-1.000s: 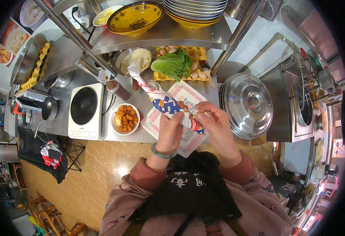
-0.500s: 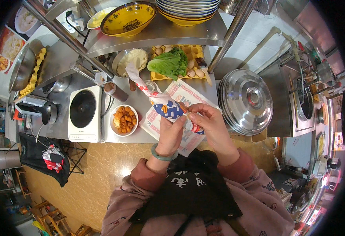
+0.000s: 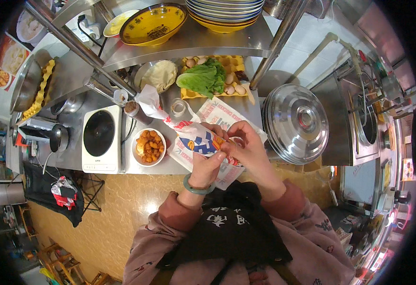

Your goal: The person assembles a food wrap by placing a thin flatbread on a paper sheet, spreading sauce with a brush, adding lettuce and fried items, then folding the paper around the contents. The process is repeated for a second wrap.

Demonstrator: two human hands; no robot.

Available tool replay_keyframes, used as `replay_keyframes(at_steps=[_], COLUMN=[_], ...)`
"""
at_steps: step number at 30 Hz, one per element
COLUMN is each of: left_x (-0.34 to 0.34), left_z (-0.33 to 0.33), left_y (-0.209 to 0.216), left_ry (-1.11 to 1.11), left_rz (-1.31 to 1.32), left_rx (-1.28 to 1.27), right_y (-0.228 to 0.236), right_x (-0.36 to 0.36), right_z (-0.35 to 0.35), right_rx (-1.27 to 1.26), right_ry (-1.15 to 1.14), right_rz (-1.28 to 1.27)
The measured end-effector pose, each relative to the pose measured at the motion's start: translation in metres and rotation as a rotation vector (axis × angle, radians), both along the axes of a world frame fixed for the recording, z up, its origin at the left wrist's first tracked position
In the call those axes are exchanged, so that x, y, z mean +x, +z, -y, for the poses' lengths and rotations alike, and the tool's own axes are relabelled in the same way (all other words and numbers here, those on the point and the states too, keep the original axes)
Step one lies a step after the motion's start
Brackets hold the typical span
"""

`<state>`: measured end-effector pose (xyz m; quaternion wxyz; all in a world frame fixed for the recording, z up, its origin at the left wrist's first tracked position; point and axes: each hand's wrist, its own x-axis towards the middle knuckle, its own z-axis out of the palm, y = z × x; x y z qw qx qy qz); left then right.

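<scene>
Nearest, both hands work close together in front of the person, over the near part of the worktop (image 3: 253, 112). The left hand (image 3: 205, 167) is curled part-closed round a printed paper wrapper (image 3: 197, 141), its thumb on the near side and fingers showing past the far edge, a grip that seems meant to steady the roll without crushing it. The right hand (image 3: 249, 148) is nearly closed, thumb and fingertips pinched at the wrapper's right end, probably to control the paper edge there. The wrapper slants up and leftward to a loose white end; what it contains cannot be told.

Beneath it lies a printed paper sheet (image 3: 224, 113), perhaps there to keep the surface clean. Just left, a white bowl (image 3: 134, 154) of orange-brown pieces (image 3: 154, 144) stands within easy reach, and further left is a white hob (image 3: 99, 130).

Beyond the wrapper stand a small glass jar (image 3: 178, 107) and a brown-filled bottle (image 3: 131, 108), likely kept handy. Stacked metal lids (image 3: 303, 118) stand to the right. Farther back, a lettuce (image 3: 203, 78) rests on a yellow egg tray (image 3: 235, 61). Above, a metal shelf (image 3: 208, 47) carries a yellow bowl (image 3: 153, 26) and stacked plates (image 3: 224, 14), presumably to spare room below.
</scene>
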<state>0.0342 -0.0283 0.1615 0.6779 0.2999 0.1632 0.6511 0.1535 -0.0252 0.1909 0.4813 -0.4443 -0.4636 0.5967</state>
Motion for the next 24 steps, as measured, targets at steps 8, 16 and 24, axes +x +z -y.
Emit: replay_keyframes(at_steps=[8,16,24], left_x=[-0.009,-0.009,-0.008], left_z=[-0.012,-0.004,0.021], left_y=[-0.018,-0.058,-0.075], left_ry=[-0.099,-0.066,0.008], left_rz=[0.237,0.063,-0.022], left_rx=[-0.206,-0.398,-0.567], right_y=[-0.022,-0.061,-0.095], right_x=[0.006,0.004,0.002], right_z=[0.006,0.012,0.033], right_rx=[0.116,-0.026,0.147], right_ry=[0.101,0.077,0.172], right_rz=[0.175,0.291,0.611])
